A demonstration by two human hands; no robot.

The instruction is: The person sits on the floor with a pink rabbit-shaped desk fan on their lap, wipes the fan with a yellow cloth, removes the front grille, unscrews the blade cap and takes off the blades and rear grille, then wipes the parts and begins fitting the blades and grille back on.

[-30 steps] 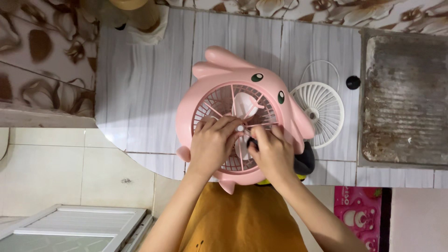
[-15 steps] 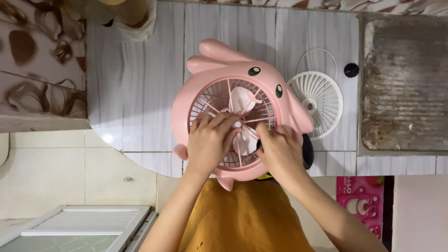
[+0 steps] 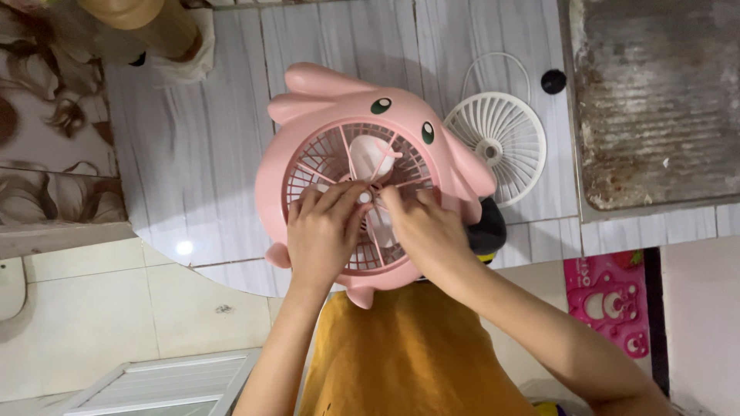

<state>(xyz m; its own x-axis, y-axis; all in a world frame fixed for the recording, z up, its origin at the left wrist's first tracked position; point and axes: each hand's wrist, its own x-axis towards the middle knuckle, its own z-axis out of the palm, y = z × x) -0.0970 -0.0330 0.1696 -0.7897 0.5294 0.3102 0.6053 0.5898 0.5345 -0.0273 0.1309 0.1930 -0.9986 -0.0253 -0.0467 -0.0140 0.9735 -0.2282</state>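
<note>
Fan [image 3: 308, 100] w/ fish shape is pale pink all over, grille same pink, two dark green eyes w/ white glints at approx 1 o'clock on its face; blades behind grille look whitish-pink. Loose round grille [image 3: 497, 142] at 3 o'clock of the fan is white, small knob [image 3: 553, 81] beyond it black, tray [image 3: 655, 100] at far right grey w/ rusty brown blotches. Counter [image 3: 193, 154] is white-grey streaked tile; shirt [image 3: 408, 354] at 6 o'clock mustard yellow, stencil sheet [image 3: 609, 300] hot pink.

Both hands' fingers [image 3: 339, 202] on pink fan [image 3: 308, 139] grille hub (white grille [image 3: 497, 142] beside).
</note>
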